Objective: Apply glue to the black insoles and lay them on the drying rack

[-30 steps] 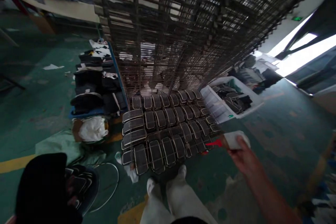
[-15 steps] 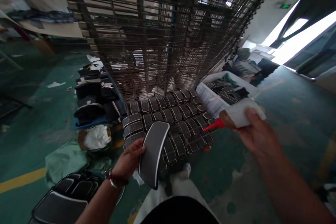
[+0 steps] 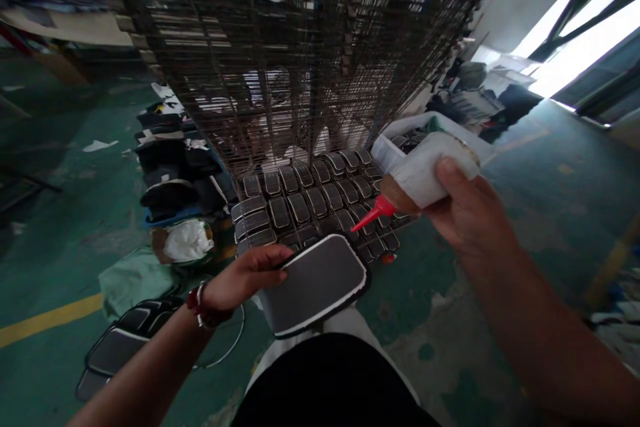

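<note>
A flat dark grey fabric panel with rounded corners and a white edge (image 3: pixel 315 283) is held roughly level in front of the person's lap, above the pale trouser legs. The left hand (image 3: pixel 245 277) has it by its left edge, thumb on top and fingers beneath, so the left grip is clenched on the panel, which stretches away to the right of that hand. A bracelet (image 3: pixel 200 297) sits on the left wrist.

The right hand (image 3: pixel 460 213) is up and to the right of the panel, its grip wrapped around a white squeeze bottle with a brown shoulder and a red pointed nozzle (image 3: pixel 415 180). The bottle is tilted, nozzle aimed down and left; its tip hangs above the panel's far right corner, near it but clear of it.

Beyond the panel, a low wire shelf (image 3: pixel 300 203) carries rows of similar dark pieces with pale edges, and above it rises a tall stacked wire drying rack (image 3: pixel 300 47). A white plastic crate (image 3: pixel 387 147) with more dark pieces stands to the right of the shelf, partly hidden by the bottle. On the green floor (image 3: pixel 65 227) to the left lie piles of dark material, a white bag (image 3: pixel 185 243), and, near the left forearm, a few more dark panels (image 3: pixel 120 347)
</note>
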The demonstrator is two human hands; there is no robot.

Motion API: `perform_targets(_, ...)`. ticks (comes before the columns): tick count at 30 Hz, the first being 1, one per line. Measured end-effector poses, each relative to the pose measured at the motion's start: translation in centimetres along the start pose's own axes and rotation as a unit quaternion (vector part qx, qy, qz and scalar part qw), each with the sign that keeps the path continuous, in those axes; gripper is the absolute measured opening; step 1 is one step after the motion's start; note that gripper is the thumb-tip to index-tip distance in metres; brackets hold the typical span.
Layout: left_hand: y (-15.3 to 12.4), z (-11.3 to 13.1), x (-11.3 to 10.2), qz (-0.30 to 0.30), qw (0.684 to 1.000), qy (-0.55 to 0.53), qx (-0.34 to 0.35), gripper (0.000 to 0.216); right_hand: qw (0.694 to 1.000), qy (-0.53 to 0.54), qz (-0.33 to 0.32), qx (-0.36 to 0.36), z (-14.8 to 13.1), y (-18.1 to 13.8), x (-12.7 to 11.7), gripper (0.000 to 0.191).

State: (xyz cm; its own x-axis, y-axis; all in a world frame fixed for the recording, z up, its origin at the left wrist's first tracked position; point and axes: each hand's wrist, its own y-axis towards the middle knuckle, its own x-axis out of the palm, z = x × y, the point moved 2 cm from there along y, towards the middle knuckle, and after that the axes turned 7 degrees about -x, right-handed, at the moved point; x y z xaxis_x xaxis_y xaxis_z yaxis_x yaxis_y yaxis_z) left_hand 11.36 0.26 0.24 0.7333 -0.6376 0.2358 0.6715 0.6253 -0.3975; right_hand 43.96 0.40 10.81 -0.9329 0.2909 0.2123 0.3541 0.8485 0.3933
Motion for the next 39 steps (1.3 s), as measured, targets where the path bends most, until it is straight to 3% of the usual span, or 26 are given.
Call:
perform_targets(6,-0.4,0.3,-0.1,0.01,1.0,0.019,0.003,0.017,0.999,0.0,-0.01,0.043,0.8,-0.1,0.5,0.045)
perform_targets(17,-0.4,0.5,-0.5,-0.004,1.0,0.003,0.0,0.018,0.997,0.022,-0.043,0.052,1.5,0.0,1.8,0.045)
perform_targets(39,-0.7,-0.6,-2.4,0.024,0.999,-0.028,0.027,0.02,0.998,0.005,-0.016,0.066,2.1,-1.5,0.4,0.042)
